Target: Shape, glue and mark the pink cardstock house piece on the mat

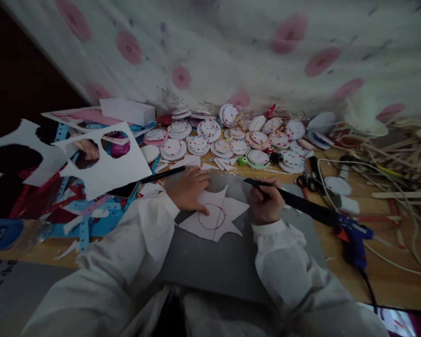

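Observation:
My left hand lies with its fingers spread on a white star-shaped piece of paper, pressing its upper left part. A red circle and a straight line are drawn on that paper, which rests on a grey board. My right hand is closed around a slim black tool, its dark end pointing left, just above the paper's upper right side. Whether this is a craft knife or a pen I cannot tell. Right of that hand, a long black bar reaches toward a blue glue gun.
Decorated round white paper discs are piled along the back. Cut white sheets and coloured scraps cover the left. Scissors, a pale cable and wooden sticks lie on the right. A black pen-like stick is near my left hand.

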`<state>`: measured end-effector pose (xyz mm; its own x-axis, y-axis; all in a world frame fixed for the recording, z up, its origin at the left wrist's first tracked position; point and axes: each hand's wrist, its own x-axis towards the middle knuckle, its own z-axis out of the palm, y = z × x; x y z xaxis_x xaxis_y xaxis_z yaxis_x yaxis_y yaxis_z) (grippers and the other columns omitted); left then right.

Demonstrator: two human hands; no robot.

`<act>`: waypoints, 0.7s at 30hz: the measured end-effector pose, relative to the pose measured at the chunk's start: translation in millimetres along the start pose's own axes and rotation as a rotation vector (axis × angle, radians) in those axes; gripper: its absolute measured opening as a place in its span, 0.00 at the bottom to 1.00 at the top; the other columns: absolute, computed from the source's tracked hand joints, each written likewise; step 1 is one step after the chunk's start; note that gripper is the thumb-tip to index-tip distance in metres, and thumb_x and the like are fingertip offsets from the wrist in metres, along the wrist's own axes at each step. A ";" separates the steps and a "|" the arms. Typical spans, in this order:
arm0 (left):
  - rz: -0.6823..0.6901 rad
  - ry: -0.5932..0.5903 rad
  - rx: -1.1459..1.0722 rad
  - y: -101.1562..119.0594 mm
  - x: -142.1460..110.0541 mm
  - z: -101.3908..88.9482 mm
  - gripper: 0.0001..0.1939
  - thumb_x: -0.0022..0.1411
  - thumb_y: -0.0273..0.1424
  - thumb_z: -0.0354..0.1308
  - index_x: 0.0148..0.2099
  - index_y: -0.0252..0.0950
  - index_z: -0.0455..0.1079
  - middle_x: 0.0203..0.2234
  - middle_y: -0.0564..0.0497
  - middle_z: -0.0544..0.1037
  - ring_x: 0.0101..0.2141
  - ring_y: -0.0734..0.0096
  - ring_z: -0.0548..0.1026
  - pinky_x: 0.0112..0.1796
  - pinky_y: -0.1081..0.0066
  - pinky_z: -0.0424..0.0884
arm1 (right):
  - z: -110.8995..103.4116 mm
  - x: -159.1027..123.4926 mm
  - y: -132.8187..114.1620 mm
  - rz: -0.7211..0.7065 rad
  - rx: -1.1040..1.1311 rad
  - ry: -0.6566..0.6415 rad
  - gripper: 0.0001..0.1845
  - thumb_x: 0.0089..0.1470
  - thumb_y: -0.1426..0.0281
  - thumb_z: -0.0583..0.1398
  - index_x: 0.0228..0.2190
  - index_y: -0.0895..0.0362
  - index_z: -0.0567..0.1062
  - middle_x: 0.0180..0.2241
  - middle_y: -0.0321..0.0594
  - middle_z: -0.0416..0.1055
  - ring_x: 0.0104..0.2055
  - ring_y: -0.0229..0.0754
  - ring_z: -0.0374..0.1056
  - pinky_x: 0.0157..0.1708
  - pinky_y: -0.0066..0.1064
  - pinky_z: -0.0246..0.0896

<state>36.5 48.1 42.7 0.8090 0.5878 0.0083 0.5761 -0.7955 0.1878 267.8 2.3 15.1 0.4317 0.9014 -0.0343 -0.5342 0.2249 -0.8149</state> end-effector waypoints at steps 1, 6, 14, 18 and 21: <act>-0.011 0.009 0.022 3.2 1.7 -7.2 0.37 0.45 0.61 0.60 0.43 0.33 0.71 0.52 0.38 0.73 0.59 0.49 0.63 0.62 0.52 0.46 | -0.9 2.0 -3.0 -0.016 0.015 0.024 0.07 0.32 0.73 0.58 0.21 0.54 0.65 0.12 0.22 0.50 0.12 0.28 0.41 0.13 0.23 0.36; -0.187 0.099 0.123 22.8 -11.6 -42.9 0.35 0.42 0.62 0.62 0.39 0.36 0.71 0.37 0.45 0.78 0.45 0.53 0.72 0.60 0.47 0.46 | -5.6 11.3 -16.8 -0.047 0.057 0.101 0.09 0.35 0.72 0.59 0.22 0.53 0.63 0.10 0.21 0.48 0.13 0.29 0.42 0.12 0.22 0.33; -0.296 0.128 0.057 43.8 -57.1 -43.7 0.32 0.46 0.64 0.56 0.32 0.39 0.72 0.27 0.53 0.74 0.39 0.61 0.70 0.59 0.44 0.40 | 0.9 -0.5 -10.0 0.134 -0.031 -0.032 0.12 0.37 0.72 0.65 0.28 0.54 0.68 0.13 0.23 0.59 0.14 0.29 0.50 0.14 0.22 0.40; -0.285 0.092 0.078 39.3 -66.8 -37.4 0.32 0.47 0.64 0.55 0.33 0.39 0.72 0.29 0.53 0.74 0.40 0.60 0.70 0.58 0.44 0.43 | -0.1 -6.4 -3.7 0.109 -0.271 -0.068 0.14 0.40 0.69 0.67 0.32 0.55 0.71 0.19 0.27 0.66 0.19 0.31 0.58 0.18 0.23 0.50; -0.242 0.073 0.108 29.9 -65.8 -34.2 0.30 0.48 0.62 0.56 0.33 0.40 0.73 0.30 0.52 0.75 0.40 0.59 0.70 0.59 0.44 0.43 | -2.5 -6.8 -1.3 0.028 -0.484 -0.133 0.15 0.43 0.66 0.66 0.36 0.55 0.73 0.22 0.29 0.68 0.23 0.33 0.61 0.24 0.26 0.57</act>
<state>-3.5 -9.3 81.4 0.6377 0.7688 0.0475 0.7641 -0.6391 0.0875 267.4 -5.1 15.0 0.3086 0.9511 -0.0116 -0.1327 0.0310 -0.9907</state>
